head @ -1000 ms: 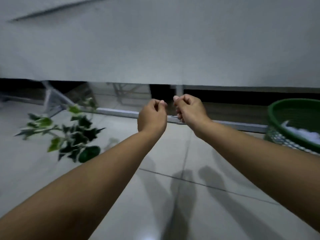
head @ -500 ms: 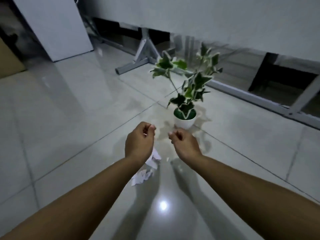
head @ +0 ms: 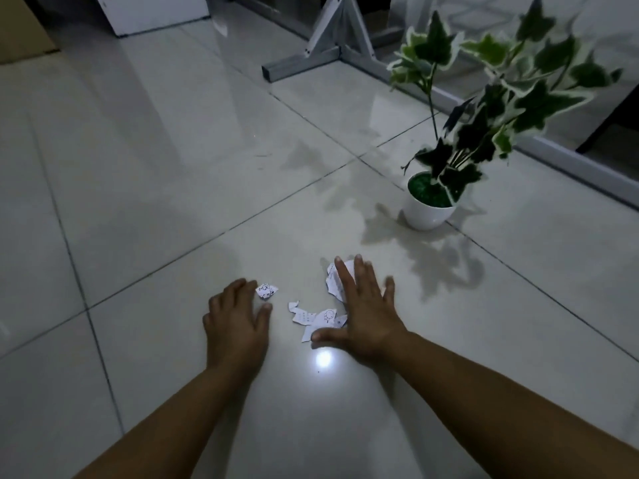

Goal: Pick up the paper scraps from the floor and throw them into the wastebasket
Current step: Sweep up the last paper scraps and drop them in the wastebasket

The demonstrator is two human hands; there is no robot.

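Observation:
Several white paper scraps with printed marks lie on the glossy tiled floor. A small crumpled scrap sits just past the fingertips of my left hand, which hovers low with fingers apart and holds nothing. A flat torn piece lies between my hands. My right hand is spread flat, fingers apart, covering part of another scrap whose edge shows left of the fingers. The wastebasket is out of view.
A potted ivy plant in a white pot stands on the floor just beyond my right hand. A grey metal frame foot and rail run along the back right. A white panel stands at the far left.
The view swung left from the green wastebasket down to the floor. Both hands went from closed fists to spread fingers and dropped onto the scraps.

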